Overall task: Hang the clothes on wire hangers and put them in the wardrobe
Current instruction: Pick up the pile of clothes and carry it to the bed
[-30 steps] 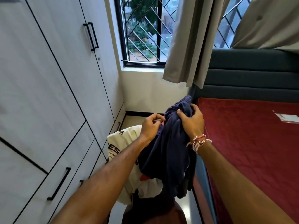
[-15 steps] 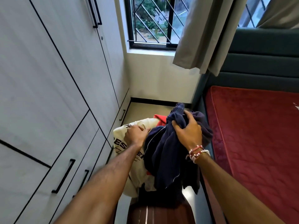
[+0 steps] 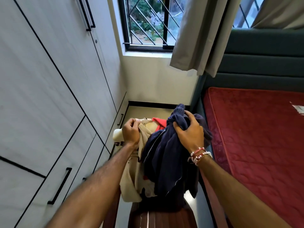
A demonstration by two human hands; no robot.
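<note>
Between the closed wardrobe [image 3: 49, 89] and the red bed [image 3: 256, 145], clothes are heaped on a brown stand [image 3: 158, 218]. Left hand [image 3: 130, 133] pinches the cream shirt [image 3: 131, 175]; right hand [image 3: 189, 132] is clamped on the navy garment [image 3: 166, 162] beside it.

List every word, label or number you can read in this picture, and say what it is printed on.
"RE": dark letters on the cream garment under the left hand; the rest is hidden.
White paper on the red mattress: too blurred to read.
Nothing else legible.
</note>
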